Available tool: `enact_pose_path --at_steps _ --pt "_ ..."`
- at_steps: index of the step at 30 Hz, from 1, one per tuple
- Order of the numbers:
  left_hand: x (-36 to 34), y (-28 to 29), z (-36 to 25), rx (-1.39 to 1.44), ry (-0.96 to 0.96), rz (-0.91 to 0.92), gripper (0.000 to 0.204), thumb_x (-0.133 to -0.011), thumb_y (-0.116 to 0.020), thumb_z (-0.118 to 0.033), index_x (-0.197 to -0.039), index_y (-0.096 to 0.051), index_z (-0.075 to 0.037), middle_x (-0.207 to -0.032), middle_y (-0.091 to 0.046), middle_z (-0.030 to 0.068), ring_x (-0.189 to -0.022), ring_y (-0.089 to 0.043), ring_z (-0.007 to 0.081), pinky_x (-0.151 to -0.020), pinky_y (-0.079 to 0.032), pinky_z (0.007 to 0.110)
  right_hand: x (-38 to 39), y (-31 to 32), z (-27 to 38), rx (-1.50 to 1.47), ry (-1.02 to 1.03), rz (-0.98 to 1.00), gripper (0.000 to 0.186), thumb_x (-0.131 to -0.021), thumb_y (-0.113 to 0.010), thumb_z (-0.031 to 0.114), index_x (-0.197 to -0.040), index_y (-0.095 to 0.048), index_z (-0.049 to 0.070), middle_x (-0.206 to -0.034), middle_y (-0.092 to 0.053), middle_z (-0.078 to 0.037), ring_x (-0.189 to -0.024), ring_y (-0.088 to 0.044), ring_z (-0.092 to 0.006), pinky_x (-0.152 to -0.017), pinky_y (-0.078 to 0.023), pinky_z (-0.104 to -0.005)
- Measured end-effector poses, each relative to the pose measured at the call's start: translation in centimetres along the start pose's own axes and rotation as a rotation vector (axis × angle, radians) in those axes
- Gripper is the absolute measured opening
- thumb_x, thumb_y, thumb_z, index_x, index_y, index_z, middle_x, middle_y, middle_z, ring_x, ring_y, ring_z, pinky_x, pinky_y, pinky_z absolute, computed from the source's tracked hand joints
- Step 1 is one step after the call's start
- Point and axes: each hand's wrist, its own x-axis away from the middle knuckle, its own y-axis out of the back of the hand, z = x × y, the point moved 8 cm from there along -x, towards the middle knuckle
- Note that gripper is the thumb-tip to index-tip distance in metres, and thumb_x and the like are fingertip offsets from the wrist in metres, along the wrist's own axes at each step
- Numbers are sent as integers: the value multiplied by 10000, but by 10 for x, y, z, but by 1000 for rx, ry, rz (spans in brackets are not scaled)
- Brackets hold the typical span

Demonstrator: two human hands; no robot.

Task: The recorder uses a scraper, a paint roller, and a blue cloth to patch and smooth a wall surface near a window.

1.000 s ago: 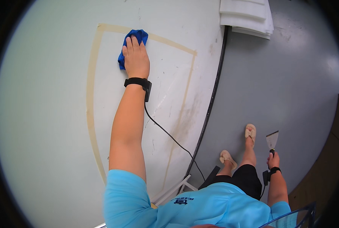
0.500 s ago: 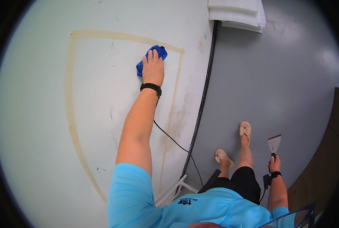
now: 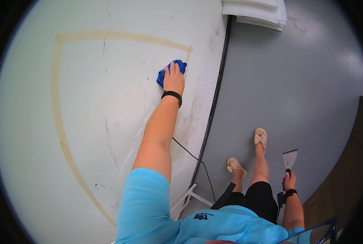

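My left hand [image 3: 173, 81] presses a bunched blue cloth [image 3: 160, 78] flat against a white wall [image 3: 120, 85], its fingers bent over the cloth. The cloth lies inside a large outline of beige masking tape [image 3: 57, 89], close to the tape's right strip and a little below its upper right corner. From the cloth a thin shiny streak [image 3: 139, 133] runs down the wall beside my forearm. Down at my right side, my right hand [image 3: 289, 182] is closed round the handle of a putty knife [image 3: 289, 158]. Its wide metal blade points away from me, over the floor.
Dark scuffs and a grey smudge [image 3: 191, 116] mark the wall. A black skirting strip [image 3: 218, 87] divides it from the grey floor [image 3: 295, 81]. White foam sheets [image 3: 258, 12] are stacked at the far end. A black cable [image 3: 201, 160] hangs near my body, by a white metal frame [image 3: 189, 195].
My left hand and the cloth have slid right and downward on the wall, nearer the right tape strip. The shiny streak now shows. The putty knife has shifted slightly, still in my right hand.
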Motion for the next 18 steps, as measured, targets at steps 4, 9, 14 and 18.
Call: enact_pose_path --at_steps 4,9,14,18 --pt "18 -10 -10 -45 -27 82 276 -808 -408 -191 -1006 -555 -67 -1232 -375 106 -1164 -296 264 -927 -224 451 3 0 5 4 -9 7 149 -841 -412 170 -831 -412 21 -551 -473 -54 -392 -452 -130 -348 -370 -261" --pt "56 -23 -25 -71 -133 131 300 -824 -377 -186 -1037 -530 -40 -1249 -353 131 -1186 -267 283 -949 -201 449 1 5 1 1 24 -3 156 -844 -400 184 -807 -396 33 -547 -463 -53 -384 -446 -130 -337 -366 -261" --pt "90 -11 -31 11 -138 100 281 -803 -393 -176 -998 -542 -39 -1227 -374 145 -1178 -279 290 -952 -204 447 5 6 13 51 86 -1 162 -844 -394 192 -794 -390 38 -551 -463 -60 -376 -444 -132 -328 -366 -263" --pt "125 -21 -29 1 -139 123 257 -783 -410 -174 -932 -566 -34 -1197 -402 156 -1164 -297 294 -946 -219 438 11 4 23 50 68 0 166 -844 -400 186 -792 -396 29 -547 -464 -53 -385 -450 -128 -338 -371 -259"
